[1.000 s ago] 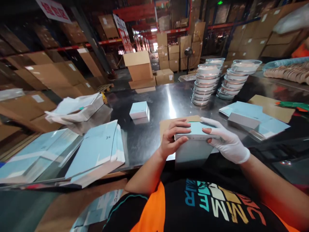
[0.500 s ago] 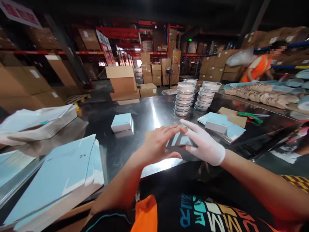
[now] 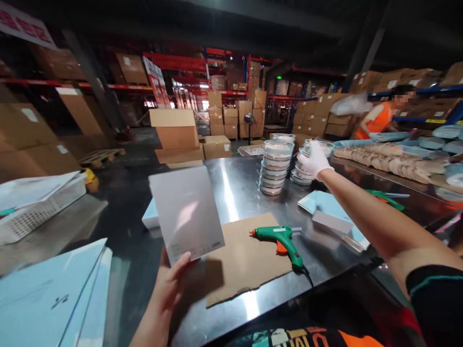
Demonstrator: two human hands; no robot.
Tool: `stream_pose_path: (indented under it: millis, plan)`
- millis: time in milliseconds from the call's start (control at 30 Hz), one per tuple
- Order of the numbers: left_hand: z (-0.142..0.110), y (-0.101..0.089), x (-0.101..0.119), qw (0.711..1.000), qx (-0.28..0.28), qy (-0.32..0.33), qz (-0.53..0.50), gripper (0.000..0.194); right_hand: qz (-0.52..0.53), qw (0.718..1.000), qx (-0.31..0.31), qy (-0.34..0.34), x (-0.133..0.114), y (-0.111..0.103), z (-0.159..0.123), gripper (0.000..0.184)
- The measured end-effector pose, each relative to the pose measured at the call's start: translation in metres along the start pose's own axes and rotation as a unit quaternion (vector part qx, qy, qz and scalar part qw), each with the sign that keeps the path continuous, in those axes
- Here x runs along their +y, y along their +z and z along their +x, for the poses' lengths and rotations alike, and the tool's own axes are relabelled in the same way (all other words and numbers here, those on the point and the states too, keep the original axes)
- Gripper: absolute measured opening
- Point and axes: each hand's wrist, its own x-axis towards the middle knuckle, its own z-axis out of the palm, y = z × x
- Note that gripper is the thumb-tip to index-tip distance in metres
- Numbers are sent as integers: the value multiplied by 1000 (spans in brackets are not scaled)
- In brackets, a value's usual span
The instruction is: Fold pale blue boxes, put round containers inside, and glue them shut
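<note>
My left hand (image 3: 170,284) pinches a grey box (image 3: 186,212) by its bottom corner, thumb on the front face, other fingers behind it, box held upright and a bit tilted over the near edge of the steel table (image 3: 238,188). My right hand (image 3: 314,159), in a white glove, is stretched out to the far side, fingers curled onto the rim of the top clear dish in the right stack of dishes (image 3: 307,164); can't tell if the grip's fully closed. A 2nd stack of dishes (image 3: 277,161) stands just beside it, to the left. Under the box, near the table's front edge, lies a cardboard sheet (image 3: 246,260) w/ a green glue gun (image 3: 284,239) on its right side. A pale blue box (image 3: 151,219) sits behind the grey one, partly hidden. Blue flat sheets (image 3: 327,205) w/ a grey lid on them lie under my right forearm. Pale blue folded cartons (image 3: 54,299) at the near-left corner. A co-worker in an orange vest (image 3: 378,120) stands well apart, far right.
</note>
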Motion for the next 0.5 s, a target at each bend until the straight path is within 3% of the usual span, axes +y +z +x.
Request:
stream_pose_path:
  millis: [133, 200, 267, 367, 500]
  plan:
    - [2, -4, -33, 997, -13, -81, 3, 113, -75, 994, -49, 69, 17, 42, 68, 93]
    - [4, -7, -41, 993, -29, -116, 18, 118, -127, 984, -101, 69, 19, 58, 86, 84]
    - [6, -11, -46, 989, -46, -134, 32, 119, -149, 979, -129, 52, 20, 70, 93, 64]
    - [6, -15, -50, 989, -65, -124, 45, 113, -145, 983, -115, 19, 18, 82, 91, 32]
    - [4, -16, -52, 990, -60, -104, 75, 111, -152, 986, -65, 0, 1, 78, 90, 20]
